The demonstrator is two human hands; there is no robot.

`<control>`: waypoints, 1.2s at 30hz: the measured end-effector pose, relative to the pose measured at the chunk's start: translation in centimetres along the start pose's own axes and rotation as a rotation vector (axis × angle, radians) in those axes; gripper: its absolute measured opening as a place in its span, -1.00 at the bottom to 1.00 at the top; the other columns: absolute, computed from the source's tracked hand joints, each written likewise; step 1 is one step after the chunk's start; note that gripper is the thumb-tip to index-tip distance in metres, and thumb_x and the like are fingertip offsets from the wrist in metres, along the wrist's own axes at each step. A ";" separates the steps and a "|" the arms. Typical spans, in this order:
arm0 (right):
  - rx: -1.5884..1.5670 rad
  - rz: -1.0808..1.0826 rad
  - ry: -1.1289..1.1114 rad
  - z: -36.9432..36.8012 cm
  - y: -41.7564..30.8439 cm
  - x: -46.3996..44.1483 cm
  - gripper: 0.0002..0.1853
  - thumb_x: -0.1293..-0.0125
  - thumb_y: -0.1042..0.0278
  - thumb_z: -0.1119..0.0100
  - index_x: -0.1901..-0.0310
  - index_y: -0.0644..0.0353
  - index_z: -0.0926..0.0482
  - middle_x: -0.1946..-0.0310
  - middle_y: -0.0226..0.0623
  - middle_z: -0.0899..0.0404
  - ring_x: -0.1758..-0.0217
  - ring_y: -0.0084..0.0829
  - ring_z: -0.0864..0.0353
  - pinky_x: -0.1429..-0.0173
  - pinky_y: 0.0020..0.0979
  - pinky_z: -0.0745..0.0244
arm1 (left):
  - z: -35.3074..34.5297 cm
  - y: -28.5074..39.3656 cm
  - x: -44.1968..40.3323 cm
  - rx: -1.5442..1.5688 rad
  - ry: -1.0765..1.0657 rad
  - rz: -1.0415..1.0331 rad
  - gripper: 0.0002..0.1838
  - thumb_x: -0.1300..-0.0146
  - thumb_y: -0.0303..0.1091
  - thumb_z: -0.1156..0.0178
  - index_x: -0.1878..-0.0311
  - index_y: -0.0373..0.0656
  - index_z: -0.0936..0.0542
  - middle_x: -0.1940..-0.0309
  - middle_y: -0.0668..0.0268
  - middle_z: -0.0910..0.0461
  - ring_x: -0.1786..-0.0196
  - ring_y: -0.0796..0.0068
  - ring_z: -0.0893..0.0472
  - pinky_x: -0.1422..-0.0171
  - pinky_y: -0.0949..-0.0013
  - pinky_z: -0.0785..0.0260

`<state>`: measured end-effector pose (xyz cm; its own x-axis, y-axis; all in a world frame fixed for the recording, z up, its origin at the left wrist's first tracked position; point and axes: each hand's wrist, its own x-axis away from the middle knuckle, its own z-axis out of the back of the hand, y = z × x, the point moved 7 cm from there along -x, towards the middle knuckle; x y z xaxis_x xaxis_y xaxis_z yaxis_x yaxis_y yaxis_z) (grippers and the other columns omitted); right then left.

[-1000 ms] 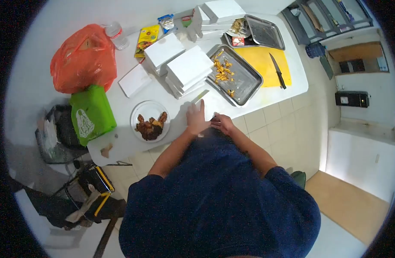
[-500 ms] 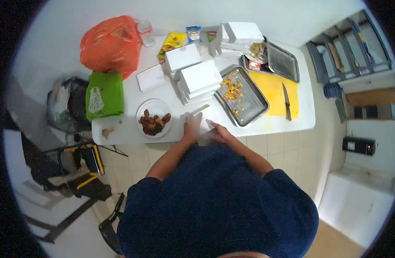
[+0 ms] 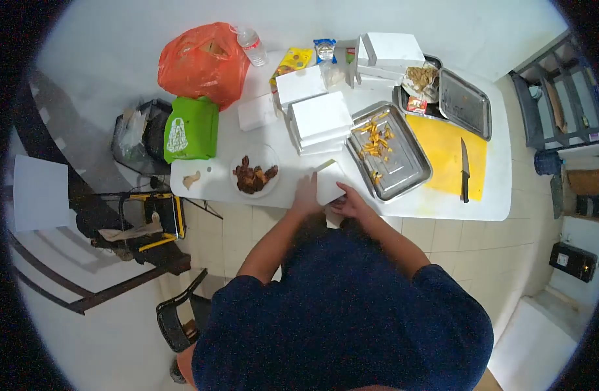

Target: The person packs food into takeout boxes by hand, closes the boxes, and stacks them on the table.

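Observation:
A small white cardboard box (image 3: pixel 330 181) is between my hands at the front edge of the table. My left hand (image 3: pixel 306 194) grips its left side, and my right hand (image 3: pixel 353 202) holds its lower right corner, with some fingers hidden beneath. Left of my hands, a white plate (image 3: pixel 274 154) bears browned pieces of meat (image 3: pixel 252 177). To the right lies a metal tray (image 3: pixel 402 174) with fries (image 3: pixel 376 141) scattered in it. Just beyond my hands, more white boxes (image 3: pixel 322 119) are stacked.
A yellow cutting board (image 3: pixel 436 146) carries a knife (image 3: pixel 465 171). Behind it are another metal tray (image 3: pixel 466 104) and crumpled paper (image 3: pixel 420 83). Toward the back left stand a red plastic bag (image 3: pixel 202 68), a green bag (image 3: pixel 192 130) and a bottle (image 3: pixel 250 47). A folding chair (image 3: pixel 179 319) is behind me.
The white box, blurred and low near my body before, is now raised and seen broad side up between my hands. The camera view has shifted, moving the table rightward in the picture.

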<state>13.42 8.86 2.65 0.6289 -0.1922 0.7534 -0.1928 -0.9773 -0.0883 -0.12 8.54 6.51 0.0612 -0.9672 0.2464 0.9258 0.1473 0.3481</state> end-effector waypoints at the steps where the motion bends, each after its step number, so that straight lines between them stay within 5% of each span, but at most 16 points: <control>1: 0.009 -0.001 0.035 0.1 -0.3 0.4 -0.05 -0.09 -0.21 -0.35 -0.35 0.14 -0.10 -0.24 -0.03 -0.21 -0.32 -0.08 -0.25 -0.33 0.06 -0.23 | -0.1 -0.1 -0.3 0.024 -0.020 -0.004 0.19 0.28 -0.04 -0.49 -0.40 -0.42 -0.12 -0.09 -0.10 -0.37 -0.13 -0.12 -0.40 -0.28 0.01 -0.26; 6: 0.238 0.004 0.003 0.0 -0.6 2.3 0.21 0.04 -0.57 -0.20 -0.50 -0.04 0.13 -0.42 0.09 0.02 -0.44 0.02 -0.08 -0.37 0.19 -0.05 | -0.9 -2.8 -1.0 0.312 -0.159 -0.019 0.17 0.29 0.00 -0.51 -0.39 -0.40 -0.18 -0.21 -0.14 -0.34 -0.28 -0.04 -0.35 -0.38 0.13 -0.19; 7: 0.360 0.003 0.038 0.9 -0.7 1.6 0.23 0.08 -0.75 0.04 -0.51 -0.14 0.15 -0.46 0.10 0.08 -0.48 0.07 -0.01 -0.38 0.26 0.05 | -1.0 -3.5 -1.2 0.385 -0.205 0.003 0.14 0.26 -0.01 -0.51 -0.38 -0.39 -0.20 -0.24 -0.13 -0.32 -0.31 0.00 -0.34 -0.39 0.15 -0.19; 12: 0.230 0.086 -0.018 -2.0 -1.7 5.8 0.30 0.15 -0.90 0.45 -0.52 -0.05 0.14 -0.45 0.19 0.05 -0.50 0.13 0.00 -0.41 0.31 0.26 | 0.5 -3.4 -0.7 0.797 -0.295 0.244 -0.13 0.10 -0.16 -0.45 -0.32 -0.28 -0.38 -0.20 0.11 -0.46 -0.29 0.17 -0.39 -0.38 0.34 -0.17; 17: 0.274 0.247 0.070 7.3 -0.6 -4.0 -0.05 -0.24 -0.56 0.21 -0.42 0.10 -0.09 -0.18 0.16 -0.40 -0.18 0.12 -0.49 -0.05 0.23 -0.37 | -1.6 -5.2 0.0 1.154 -0.422 0.431 -0.49 -0.07 0.01 -0.23 -0.03 -0.10 -0.58 0.16 0.36 -0.56 0.08 0.42 -0.49 -0.11 0.29 -0.23; 20: 0.397 0.173 0.243 8.2 -1.3 -2.6 -0.34 -0.43 -0.21 0.16 -0.27 0.24 -0.27 0.03 0.03 -0.55 0.10 -0.05 -0.65 0.22 -0.03 -0.56 | -0.3 -4.3 0.6 1.166 -0.473 0.504 -0.44 -0.08 0.02 -0.25 -0.08 -0.14 -0.55 0.12 0.33 -0.56 0.03 0.40 -0.48 -0.13 0.25 -0.23; 23: 0.585 0.221 0.264 7.9 -2.4 -1.9 -0.49 -0.49 -0.02 0.19 -0.15 0.31 -0.36 0.10 -0.05 -0.58 0.27 -0.22 -0.66 0.25 -0.24 -0.58 | -0.2 -5.4 0.5 1.166 -0.446 0.542 -0.29 -0.01 0.13 -0.31 -0.13 -0.20 -0.51 0.14 0.36 -0.55 0.09 0.47 -0.48 0.08 0.37 -0.38; 26: 0.523 0.259 0.235 8.9 -1.8 -3.3 -0.56 -0.50 0.06 0.20 -0.11 0.29 -0.40 0.15 -0.11 -0.61 0.42 -0.31 -0.63 0.28 -0.37 -0.58 | 2.0 -4.7 1.0 1.219 -0.302 0.608 -0.30 -0.05 0.17 -0.30 -0.11 -0.19 -0.54 0.14 0.34 -0.57 0.10 0.44 -0.50 0.05 0.28 -0.46; 29: 0.503 0.223 0.277 10.2 -1.3 -3.7 -0.65 -0.38 0.12 -0.01 0.05 0.27 -0.52 0.30 -0.20 -0.64 0.44 -0.35 -0.65 0.37 -0.33 -0.57 | 2.8 -6.8 1.1 1.094 -0.047 0.697 -0.36 -0.19 0.17 -0.18 -0.13 -0.18 -0.51 0.08 0.29 -0.55 0.03 0.37 -0.51 0.03 0.21 -0.42; 33: 0.706 0.216 0.261 10.8 -0.2 -3.6 -0.72 -0.26 0.17 -0.20 0.22 0.24 -0.63 0.44 -0.29 -0.68 0.46 -0.39 -0.67 0.46 -0.30 -0.57 | 5.0 -9.8 0.4 0.735 0.267 0.480 -0.48 -0.36 0.08 -0.05 -0.15 -0.15 -0.48 0.21 0.33 -0.59 0.32 0.51 -0.57 0.29 0.47 -0.41; 36: 0.879 0.222 0.141 10.1 1.4 -3.5 -0.66 -0.35 0.09 -0.03 0.14 0.23 -0.56 0.33 -0.25 -0.68 0.38 -0.36 -0.66 0.40 -0.30 -0.51 | 5.6 -10.3 1.1 1.116 0.422 0.571 -0.50 -0.42 0.06 0.05 -0.18 -0.14 -0.45 0.22 0.32 -0.59 0.28 0.56 -0.56 0.30 0.48 -0.40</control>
<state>18.56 7.23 -6.67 0.5373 -0.4273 0.7271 0.3801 -0.6469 -0.6611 -11.70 7.13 8.21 0.6358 -0.6729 0.3781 -0.0587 0.4463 0.8929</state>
